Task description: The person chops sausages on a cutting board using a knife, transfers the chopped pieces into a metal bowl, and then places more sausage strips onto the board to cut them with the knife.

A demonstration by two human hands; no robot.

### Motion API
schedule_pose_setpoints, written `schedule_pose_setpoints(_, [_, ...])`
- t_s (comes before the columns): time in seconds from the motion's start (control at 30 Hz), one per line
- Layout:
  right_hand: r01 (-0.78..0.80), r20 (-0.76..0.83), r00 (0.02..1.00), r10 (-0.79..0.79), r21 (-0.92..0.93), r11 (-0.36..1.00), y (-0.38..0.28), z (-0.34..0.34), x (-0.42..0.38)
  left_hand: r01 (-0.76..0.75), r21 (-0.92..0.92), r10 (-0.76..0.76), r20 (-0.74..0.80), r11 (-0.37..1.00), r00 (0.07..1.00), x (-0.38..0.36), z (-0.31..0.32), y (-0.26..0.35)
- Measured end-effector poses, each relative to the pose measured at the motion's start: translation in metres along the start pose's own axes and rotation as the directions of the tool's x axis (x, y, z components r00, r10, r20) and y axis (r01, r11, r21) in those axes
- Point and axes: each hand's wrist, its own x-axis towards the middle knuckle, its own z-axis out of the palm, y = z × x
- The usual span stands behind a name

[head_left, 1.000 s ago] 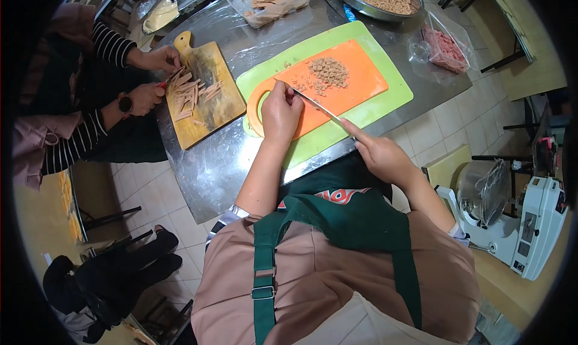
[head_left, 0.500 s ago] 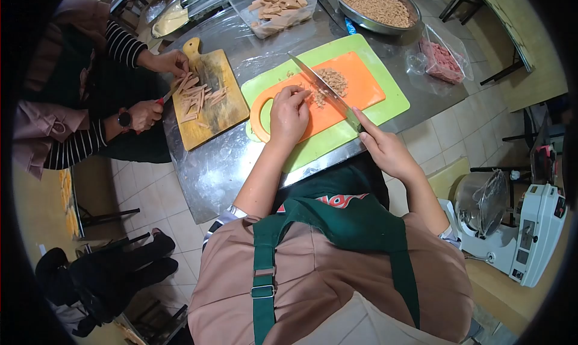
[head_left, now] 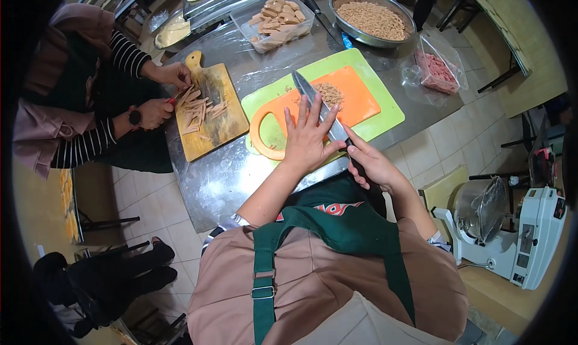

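Observation:
My right hand (head_left: pixel 373 164) is wrapped round the dark handle of a large knife (head_left: pixel 306 87), whose blade points up and left over the orange board (head_left: pixel 358 98). With fingers spread, my left hand (head_left: pixel 308 141) lies against the flat of the blade, covering part of it. Finely chopped light-brown pieces (head_left: pixel 329 94) sit on the orange board just beyond the blade. Under that board is a larger green board (head_left: pixel 385 92).
At left a co-worker's hands cut strips (head_left: pixel 195 113) on a wooden board (head_left: pixel 232 83). A tub of sausage pieces (head_left: pixel 241 17), a metal bowl (head_left: pixel 406 20) of diced pieces and a pink meat bag (head_left: pixel 439 73) stand farther back. A mixer (head_left: pixel 533 236) is at right.
My left hand has opened and moved right onto the blade. My right hand has shifted slightly down, fingers now round the handle. The co-worker's hands have moved a little.

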Motion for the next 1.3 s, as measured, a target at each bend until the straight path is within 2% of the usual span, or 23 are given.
schedule_pose_setpoints(0.1, [-0.031, 0.049, 0.998, 0.027, 0.080, 0.996, 0.000, -0.007, -0.008, 0.039, 0.029, -0.039, 0.006, 0.999, 0.999, 0.005, 0.001, -0.005])
schedule_pose_setpoints(0.27, [-0.054, 0.074, 0.996, 0.051, 0.039, 0.998, -0.002, -0.028, -0.028, 0.223, 0.023, -0.223, 0.035, 0.975, 0.974, 0.020, -0.005, -0.020])
schedule_pose_setpoints(0.33, [-0.063, 0.067, 0.996, 0.062, 0.019, 0.998, -0.001, -0.037, -0.032, 0.243, 0.025, -0.244, 0.044, 0.970, 0.969, 0.024, -0.006, -0.029])
schedule_pose_setpoints(0.4, [0.015, -0.060, 0.998, -0.025, -0.165, 0.986, -0.001, -0.045, -0.034, 0.327, -0.079, -0.322, 0.067, 0.942, 0.944, 0.027, -0.002, -0.038])
schedule_pose_setpoints(0.43, [0.003, -0.123, 0.992, -0.034, -0.240, 0.971, 0.000, -0.052, -0.033, 0.308, -0.012, -0.309, -0.064, 0.951, 0.949, 0.028, -0.001, -0.038])
schedule_pose_setpoints(0.47, [0.003, -0.122, 0.992, -0.034, -0.240, 0.971, 0.011, -0.062, -0.024, 0.310, -0.012, -0.310, -0.064, 0.951, 0.949, 0.028, -0.002, -0.043])
schedule_pose_setpoints(0.5, [0.209, -0.222, 0.897, -0.381, -0.546, 0.811, 0.017, -0.065, -0.014, 0.253, -0.103, -0.264, -0.115, 0.962, 0.958, 0.028, -0.006, -0.050])
schedule_pose_setpoints(0.53, [0.296, -0.190, 0.695, -0.694, -0.804, 0.516, 0.022, -0.068, -0.008, 0.189, -0.190, -0.222, -0.169, 0.963, 0.960, 0.028, -0.009, -0.053])
schedule_pose_setpoints(0.57, [0.138, -0.310, 0.698, -0.645, -0.826, 0.547, 0.024, -0.074, -0.008, 0.203, -0.300, -0.266, -0.187, 0.932, 0.945, 0.027, -0.011, -0.054])
schedule_pose_setpoints(0.6, [0.140, -0.307, 0.698, -0.647, -0.827, 0.544, 0.020, -0.077, -0.006, 0.204, -0.300, -0.268, -0.190, 0.932, 0.945, 0.027, -0.016, -0.052])
schedule_pose_setpoints(0.67, [-0.229, -0.443, 0.669, -0.597, -0.887, 0.402, 0.009, -0.086, 0.001, 0.395, -0.383, -0.410, 0.047, 0.835, 0.911, 0.026, -0.024, -0.050])
schedule_pose_setpoints(0.7, [-0.322, -0.490, 0.651, -0.580, -0.870, 0.374, 0.006, -0.091, 0.008, 0.395, -0.384, -0.412, 0.043, 0.835, 0.910, 0.025, -0.022, -0.049])
schedule_pose_setpoints(0.73, [-0.320, -0.487, 0.650, -0.583, -0.872, 0.371, 0.006, -0.099, 0.015, 0.255, -0.382, -0.331, -0.147, 0.888, 0.932, 0.025, -0.017, -0.047])
schedule_pose_setpoints(0.77, [-0.329, -0.453, 0.639, -0.621, -0.891, 0.312, 0.008, -0.109, 0.023, 0.113, -0.352, -0.237, -0.332, 0.929, 0.913, 0.024, -0.013, -0.047])
schedule_pose_setpoints(0.8, [-0.340, -0.418, 0.626, -0.658, -0.906, 0.251, 0.009, -0.115, 0.030, 0.110, -0.352, -0.236, -0.338, 0.929, 0.911, 0.022, -0.012, -0.047])
schedule_pose_setpoints(0.9, [-0.360, -0.374, 0.596, -0.710, -0.915, 0.180, 0.008, -0.125, 0.047, 0.095, -0.253, -0.181, -0.341, 0.963, 0.923, 0.018, -0.012, -0.046])
schedule_pose_setpoints(0.97, [-0.350, -0.360, 0.600, -0.714, -0.921, 0.170, 0.006, -0.130, 0.053, 0.244, -0.336, -0.269, -0.030, 0.910, 0.963, 0.015, -0.014, -0.049])
schedule_pose_setpoints(1.1, [-0.323, -0.331, 0.616, -0.715, -0.934, 0.153, 0.005, -0.136, 0.059, 0.271, -0.388, -0.317, -0.061, 0.881, 0.946, 0.014, -0.012, -0.048])
schedule_pose_setpoints(1.17, [-0.325, -0.323, 0.616, -0.719, -0.935, 0.142, 0.006, -0.139, 0.063, 0.054, -0.257, -0.139, -0.326, 0.965, 0.935, 0.013, -0.011, -0.048])
schedule_pose_setpoints(1.3, [-0.340, -0.340, 0.618, -0.709, -0.929, 0.148, 0.000, -0.141, 0.067, 0.064, -0.271, -0.156, -0.333, 0.960, 0.930, 0.005, -0.015, -0.046])
